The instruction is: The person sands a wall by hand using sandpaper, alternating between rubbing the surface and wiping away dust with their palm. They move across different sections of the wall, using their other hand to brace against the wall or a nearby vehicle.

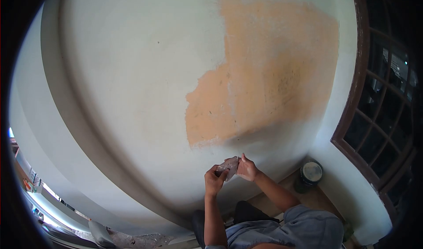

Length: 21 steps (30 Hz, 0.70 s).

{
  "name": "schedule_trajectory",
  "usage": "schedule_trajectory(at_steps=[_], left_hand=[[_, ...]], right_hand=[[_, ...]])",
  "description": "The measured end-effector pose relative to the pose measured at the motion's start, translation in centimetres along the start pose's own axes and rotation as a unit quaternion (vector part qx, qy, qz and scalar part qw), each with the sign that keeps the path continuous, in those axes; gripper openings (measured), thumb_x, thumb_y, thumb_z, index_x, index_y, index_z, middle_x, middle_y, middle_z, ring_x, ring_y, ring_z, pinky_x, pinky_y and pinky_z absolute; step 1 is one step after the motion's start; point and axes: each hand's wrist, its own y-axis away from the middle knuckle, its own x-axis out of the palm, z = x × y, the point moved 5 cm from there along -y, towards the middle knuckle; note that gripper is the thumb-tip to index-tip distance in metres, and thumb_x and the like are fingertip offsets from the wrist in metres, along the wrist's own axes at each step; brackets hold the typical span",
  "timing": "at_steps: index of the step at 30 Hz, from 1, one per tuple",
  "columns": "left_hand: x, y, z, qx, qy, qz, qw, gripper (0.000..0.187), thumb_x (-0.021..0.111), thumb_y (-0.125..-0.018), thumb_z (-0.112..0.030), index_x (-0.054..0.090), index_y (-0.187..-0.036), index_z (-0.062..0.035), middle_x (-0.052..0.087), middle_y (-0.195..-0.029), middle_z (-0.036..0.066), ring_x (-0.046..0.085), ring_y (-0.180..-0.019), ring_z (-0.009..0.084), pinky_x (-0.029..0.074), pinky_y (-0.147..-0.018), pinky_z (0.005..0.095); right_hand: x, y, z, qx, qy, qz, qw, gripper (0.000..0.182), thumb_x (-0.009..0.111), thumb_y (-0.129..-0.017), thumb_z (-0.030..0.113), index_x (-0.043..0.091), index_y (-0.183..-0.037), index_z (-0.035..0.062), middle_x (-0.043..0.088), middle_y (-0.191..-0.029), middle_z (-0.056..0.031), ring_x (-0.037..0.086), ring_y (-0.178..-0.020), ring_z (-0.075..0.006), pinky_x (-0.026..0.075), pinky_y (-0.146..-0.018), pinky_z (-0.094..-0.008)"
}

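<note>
My left hand [214, 181] is closed on a crumpled greyish sheet [230, 164], with the thumb pressed against its near face. The sheet is thin and unevenly folded; its exact kind is something I cannot tell. Right at the sheet's other edge is my right hand [248, 169], palm turned toward it and thumb stretched upward. Both hands are in front of the lower part of a pale wall [132, 73]. Above them, the wall has a large orange-tan patch [251, 95] with ragged left and lower edges.
In the corner on the right stands a dark bucket [304, 186] with a whitish top. A brown-framed window [359, 99] with a grille fills the right side. A curved ledge [88, 117] runs down the left, with a grey object [101, 235] at lower left.
</note>
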Motion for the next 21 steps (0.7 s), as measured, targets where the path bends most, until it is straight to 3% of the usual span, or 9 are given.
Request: schedule_trajectory(at_steps=[2,3,5,12,15,17,18,21], left_hand=[[0.2,-0.1,-0.6,0.017,-0.077,0.01,0.997,0.017,0.074,-0.08,-0.012,0.065,-0.086,0.0024,0.062,-0.063,0.006,0.053,-0.056,0.0075,0.042,-0.053,0.0255],[0.4,-0.1,-0.9,0.015,-0.081,0.012,0.997,0.017,0.074,-0.08,-0.012,0.065,-0.086,0.0024,0.062,-0.063,0.006,0.053,-0.056,0.0075,0.042,-0.053,0.0255],[0.8,-0.1,-1.8,0.045,-0.119,-0.006,0.992,0.017,0.074,-0.08,-0.012,0.067,-0.089,0.0012,0.064,-0.065,0.01,0.057,-0.057,0.0106,0.045,-0.055,0.0274],[0.3,-0.7,-0.8,0.102,-0.092,0.018,0.99,0.019,0.075,-0.079,-0.013,0.068,-0.092,-0.0005,0.067,-0.071,0.012,0.061,-0.058,0.0165,0.048,-0.057,0.0282],[-0.6,-2.3,-2.2,0.122,-0.205,0.068,0.969,0.025,0.079,-0.076,-0.019,0.07,-0.093,-0.0038,0.068,-0.082,0.012,0.065,-0.072,0.0227,0.051,-0.066,0.0309],[-0.6,-3.4,-5.5,0.308,-0.329,0.09,0.888,0.032,0.082,-0.072,-0.021,0.07,-0.096,-0.0057,0.067,-0.095,0.012,0.065,-0.095,0.0287,0.052,-0.08,0.0366],[-1.2,-4.6,-6.4,0.31,-0.367,0.126,0.868,0.036,0.084,-0.069,-0.026,0.07,-0.097,-0.0082,0.064,-0.112,0.013,0.058,-0.111,0.0329,0.047,-0.092,0.0433],[-6.1,-9.3,-10.6,0.431,-0.459,-0.028,0.777,0.043,0.082,-0.071,-0.022,0.066,-0.109,-0.0099,0.055,-0.126,0.015,0.048,-0.124,0.0362,0.04,-0.101,0.0459]], right_hand=[[-1.0,0.7,-0.1,-0.001,0.133,-0.059,0.989,0.051,0.051,-0.097,0.047,0.057,-0.12,0.0021,0.063,-0.113,-0.0066,0.06,-0.107,-0.0189,0.046,-0.095,-0.0397],[-0.5,0.9,0.0,-0.002,0.129,-0.06,0.99,0.051,0.051,-0.097,0.047,0.057,-0.12,0.0021,0.063,-0.113,-0.0066,0.06,-0.107,-0.0189,0.046,-0.095,-0.0397],[0.3,1.4,-0.2,0.054,0.148,-0.113,0.981,0.033,0.063,-0.094,0.03,0.059,-0.113,0.0035,0.063,-0.107,-0.0062,0.062,-0.102,-0.017,0.05,-0.09,-0.0377],[-0.9,1.4,-1.8,0.072,0.064,-0.141,0.985,0.032,0.064,-0.093,0.027,0.059,-0.114,0.0031,0.064,-0.108,-0.0067,0.062,-0.101,-0.0168,0.051,-0.09,-0.0374],[0.1,1.1,-1.4,0.045,0.06,-0.119,0.99,0.033,0.065,-0.093,0.026,0.058,-0.116,0.0031,0.064,-0.109,-0.0068,0.062,-0.103,-0.0172,0.051,-0.091,-0.0378],[1.7,0.6,-0.4,0.047,0.012,-0.089,0.995,0.034,0.064,-0.093,0.026,0.058,-0.118,0.0034,0.064,-0.11,-0.0061,0.062,-0.104,-0.0179,0.05,-0.093,-0.0379],[2.4,0.3,0.2,0.045,0.013,-0.088,0.995,0.034,0.064,-0.093,0.026,0.058,-0.118,0.0034,0.064,-0.11,-0.0061,0.062,-0.104,-0.0179,0.05,-0.093,-0.0379],[2.8,-1.1,2.4,0.063,0.041,-0.102,0.992,0.033,0.063,-0.094,0.025,0.058,-0.118,0.0033,0.064,-0.109,-0.005,0.062,-0.103,-0.0166,0.049,-0.092,-0.0353]])
